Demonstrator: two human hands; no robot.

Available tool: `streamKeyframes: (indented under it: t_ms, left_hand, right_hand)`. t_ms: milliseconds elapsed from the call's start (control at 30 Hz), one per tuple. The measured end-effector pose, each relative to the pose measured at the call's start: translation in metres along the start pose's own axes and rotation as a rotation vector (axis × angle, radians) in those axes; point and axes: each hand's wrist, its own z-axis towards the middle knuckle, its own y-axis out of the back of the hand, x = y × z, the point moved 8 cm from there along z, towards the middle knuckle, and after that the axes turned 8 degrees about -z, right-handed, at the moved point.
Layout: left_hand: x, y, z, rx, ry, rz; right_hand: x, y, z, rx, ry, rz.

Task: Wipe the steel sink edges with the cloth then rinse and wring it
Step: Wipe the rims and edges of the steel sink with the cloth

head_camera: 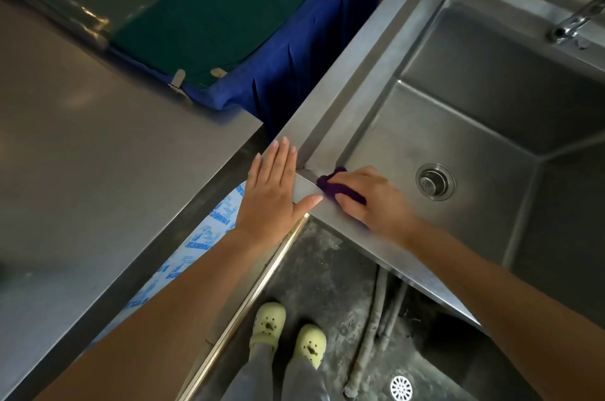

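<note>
Far left: steel counter [98, 145], bare. Behind it a green cloth [212, 7] lies over a blue cloth [294, 83] that hangs into the gap between counter and sink. Left hand [278, 191] lies flat, fingers straight and spread, holding nothing; palm on the near-left corner of the sink rim [360, 230], thumb pointing along the front edge. Just beside it, right hand [373, 201] presses a bunched purple cloth [330, 186] onto the same front rim at the corner, fingers curled over the cloth, part of it sticking out toward the left hand. Cloth sits on the rim, edge of the basin, not in the water area. Right of that: basin with drain [435, 184] in the floor. Faucet [576, 17] at far right top. Below: yellow clogs [288, 332] on concrete floor, floor drain [401, 387] beside them.
</note>
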Motion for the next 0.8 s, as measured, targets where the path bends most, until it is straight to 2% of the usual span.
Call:
streamKeyframes:
  t_ms: [133, 200, 333, 500, 600, 700, 800]
  left_hand:
    - [0.002, -0.003, -0.001, 0.005, 0.009, -0.006]
    - [0.002, -0.003, -0.001, 0.011, 0.004, -0.015]
    - [0.001, -0.001, -0.001, 0.017, -0.017, -0.022]
    - [0.001, -0.001, -0.002, 0.014, -0.007, -0.021]
    - [-0.001, 0.000, -0.002, 0.010, 0.000, -0.018]
    - [-0.001, 0.000, -0.002, 0.009, 0.010, -0.021]
    - [-0.002, 0.000, -0.003, 0.008, 0.005, -0.037]
  right_hand:
    - [0.013, -0.006, 0.014, -0.086, 0.012, -0.031]
    - [0.016, -0.005, 0.017, -0.070, 0.002, -0.004]
    - [0.004, 0.003, -0.014, 0.002, -0.134, -0.007]
    - [-0.023, 0.021, -0.081, -0.082, -0.320, -0.067]
    - [-0.021, 0.019, -0.084, -0.154, -0.409, -0.128]
    - [0.007, 0.013, -0.058, -0.220, -0.299, -0.161]
    - [0.032, 0.003, -0.019, -0.166, -0.165, -0.090]
